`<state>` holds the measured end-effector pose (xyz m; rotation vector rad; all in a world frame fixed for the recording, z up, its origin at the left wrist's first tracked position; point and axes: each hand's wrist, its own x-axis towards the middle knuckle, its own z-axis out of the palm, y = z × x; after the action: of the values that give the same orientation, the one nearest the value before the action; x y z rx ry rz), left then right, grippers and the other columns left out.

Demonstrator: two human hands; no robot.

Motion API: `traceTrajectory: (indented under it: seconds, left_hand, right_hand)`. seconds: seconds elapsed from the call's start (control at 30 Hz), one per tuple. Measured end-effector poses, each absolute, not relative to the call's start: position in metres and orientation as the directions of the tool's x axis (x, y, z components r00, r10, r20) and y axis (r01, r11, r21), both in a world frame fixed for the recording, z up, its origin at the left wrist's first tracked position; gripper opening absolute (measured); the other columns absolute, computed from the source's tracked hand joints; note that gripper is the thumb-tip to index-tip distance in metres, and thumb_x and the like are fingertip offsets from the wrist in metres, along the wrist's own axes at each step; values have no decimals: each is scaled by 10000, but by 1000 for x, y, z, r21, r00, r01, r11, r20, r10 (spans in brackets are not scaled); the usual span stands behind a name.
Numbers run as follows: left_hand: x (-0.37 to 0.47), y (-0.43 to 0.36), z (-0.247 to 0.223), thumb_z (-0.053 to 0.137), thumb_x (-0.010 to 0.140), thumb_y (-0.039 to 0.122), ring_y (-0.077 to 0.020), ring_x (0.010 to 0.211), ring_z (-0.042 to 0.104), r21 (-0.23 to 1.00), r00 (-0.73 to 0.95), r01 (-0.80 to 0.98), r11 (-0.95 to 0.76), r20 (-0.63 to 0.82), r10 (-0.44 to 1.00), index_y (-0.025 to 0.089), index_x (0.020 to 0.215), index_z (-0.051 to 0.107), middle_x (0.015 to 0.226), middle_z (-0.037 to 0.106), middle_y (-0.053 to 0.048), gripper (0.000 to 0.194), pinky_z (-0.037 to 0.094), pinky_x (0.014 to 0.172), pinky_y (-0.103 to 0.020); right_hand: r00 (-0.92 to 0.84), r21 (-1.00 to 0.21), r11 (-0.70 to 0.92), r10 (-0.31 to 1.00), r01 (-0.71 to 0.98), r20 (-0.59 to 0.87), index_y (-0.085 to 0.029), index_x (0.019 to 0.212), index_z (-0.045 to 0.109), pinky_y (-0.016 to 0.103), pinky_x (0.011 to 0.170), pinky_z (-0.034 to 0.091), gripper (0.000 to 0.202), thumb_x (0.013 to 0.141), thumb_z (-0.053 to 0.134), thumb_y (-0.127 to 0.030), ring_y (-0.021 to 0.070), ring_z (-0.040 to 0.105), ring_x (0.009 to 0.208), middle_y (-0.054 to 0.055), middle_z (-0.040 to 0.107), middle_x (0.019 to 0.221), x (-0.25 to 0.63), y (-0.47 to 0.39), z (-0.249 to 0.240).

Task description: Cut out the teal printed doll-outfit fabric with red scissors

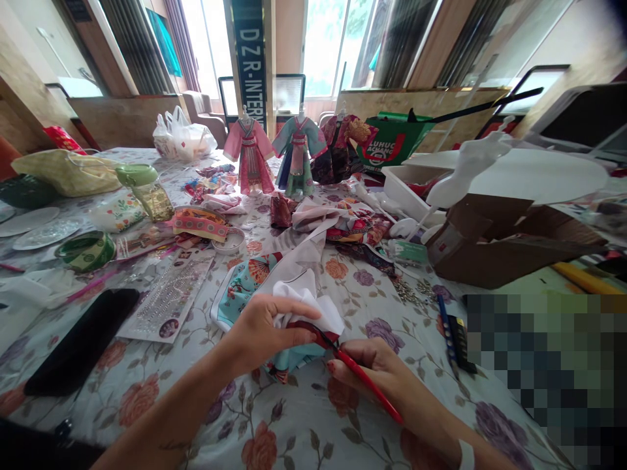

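My left hand [262, 329] pinches a small garment of white cloth [313, 307] with a dark red band, the thumb and fingers pressed on the fabric. Light blue printed cloth [245, 284] spreads beside and under that hand. In my right hand [377, 369] is a slim red-handled tool [365, 382] with a dark tip; whether it is pliers or scissors I cannot tell. Its tip meets the dark red band close to my left fingertips. Part of the garment is hidden behind my left hand.
Two doll dresses, one pink [249, 156] and one blue-green [296, 156], stand at the back. Heaped fabrics [343, 222] lie ahead. A black phone [83, 339] and a bead sheet [169, 300] are left; a cardboard box [490, 248], white mannequin [465, 170] and blue pencil [447, 329] are right.
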<state>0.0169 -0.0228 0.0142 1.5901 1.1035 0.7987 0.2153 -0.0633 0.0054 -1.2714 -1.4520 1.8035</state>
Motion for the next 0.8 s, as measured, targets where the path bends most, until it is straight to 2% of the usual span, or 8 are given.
traceTrajectory:
  seconds: [0.37,0.6,0.8]
  left_hand:
    - [15,-23,14,793,646,267,-222,842,654,970,359,241,-46,-45,932,175,904,783,844,748,-50,273,512,735,-273]
    - [17,-22,14,792,640,250,-211,790,655,964,376,264,-21,-83,923,179,895,787,805,745,-44,265,517,696,-265]
    - [17,-23,14,788,642,251,-216,809,662,965,397,262,-7,-101,912,172,911,783,839,753,-47,281,520,725,-271]
  right_hand:
    - [-468,-925,-334,798,179,-379,-139,598,613,258,555,390,393,770,664,-489,162,539,564,48,633,584,221,-65,0]
    - [-475,-927,-328,796,182,-375,-140,602,619,257,549,387,407,767,661,-510,152,517,553,41,621,577,221,-64,-3]
    - [-485,-928,-336,791,164,-372,-135,588,610,257,543,382,429,757,662,-525,148,503,546,36,601,559,220,-64,-2]
